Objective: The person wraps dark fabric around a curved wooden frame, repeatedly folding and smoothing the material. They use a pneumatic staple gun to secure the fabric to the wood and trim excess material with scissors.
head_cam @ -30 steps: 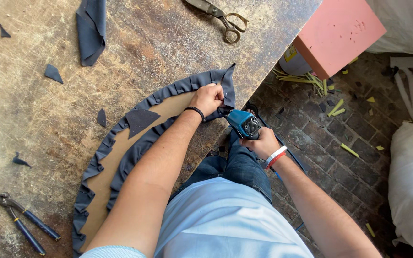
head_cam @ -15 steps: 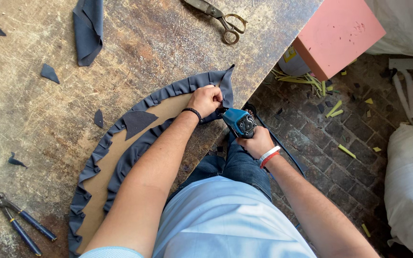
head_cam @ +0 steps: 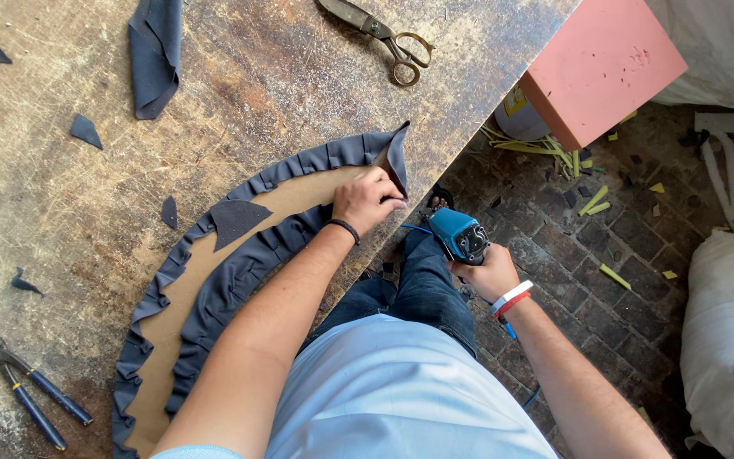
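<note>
Seen from the head camera, the person is sitting at the edge of a worn wooden table (head_cam: 239, 76), looking down over a pale blue shirt and jeans. The left hand (head_cam: 369, 200) is lying on the table with its fingers curled and pinching the dark grey fabric (head_cam: 299, 170) at the top end of a curved board (head_cam: 214, 263); the fabric is wrapping both long edges of the board in small pleats, and one corner of it is standing up just beside the fingertips. A black band is sitting on that wrist. The right hand (head_cam: 490, 272) is closed around the grip of a blue stapler (head_cam: 459, 235), holding it off the table edge, above the knee, near the left hand but not touching the fabric; a white and red band is circling that wrist. A loose dark patch (head_cam: 235, 217) is lying on the bare middle of the board. Further up the table, a folded piece of grey cloth (head_cam: 156, 51) and a pair of old scissors (head_cam: 380, 34) are lying well apart. Blue-handled pincers (head_cam: 31, 391) are lying near the lower left corner. A pink foam block (head_cam: 601, 64) is resting beyond the table edge, above the brick floor (head_cam: 605, 238).
</note>
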### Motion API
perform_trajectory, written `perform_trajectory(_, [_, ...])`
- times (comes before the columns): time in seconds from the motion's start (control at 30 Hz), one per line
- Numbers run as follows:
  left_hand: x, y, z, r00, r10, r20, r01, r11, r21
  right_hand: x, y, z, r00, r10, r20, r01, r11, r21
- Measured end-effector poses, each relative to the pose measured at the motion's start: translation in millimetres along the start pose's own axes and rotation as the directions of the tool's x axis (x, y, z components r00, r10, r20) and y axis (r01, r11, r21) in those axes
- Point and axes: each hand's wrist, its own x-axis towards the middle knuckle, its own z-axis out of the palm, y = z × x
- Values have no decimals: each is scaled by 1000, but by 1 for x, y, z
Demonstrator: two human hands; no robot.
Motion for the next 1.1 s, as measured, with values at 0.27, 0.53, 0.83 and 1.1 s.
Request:
perform_trajectory(0.27, [8, -19, 6, 971, -232, 51, 237, 960, -151, 8, -10, 3, 998, -29, 62, 30, 999, -11])
perform_trajectory(0.53, [4, 29, 15, 983, 47, -178, 25, 923, 384, 12, 1, 3, 998, 67, 21, -68, 997, 36])
perform_trajectory(0.83, [20, -35, -4, 985, -138, 100, 160, 952, -262, 15, 7, 4, 1000, 0, 31, -3, 996, 89])
perform_trajectory(1.1, [18, 26, 8, 991, -110, 80, 76, 935, 347, 22, 10, -1, 1000, 10, 26, -14, 989, 150])
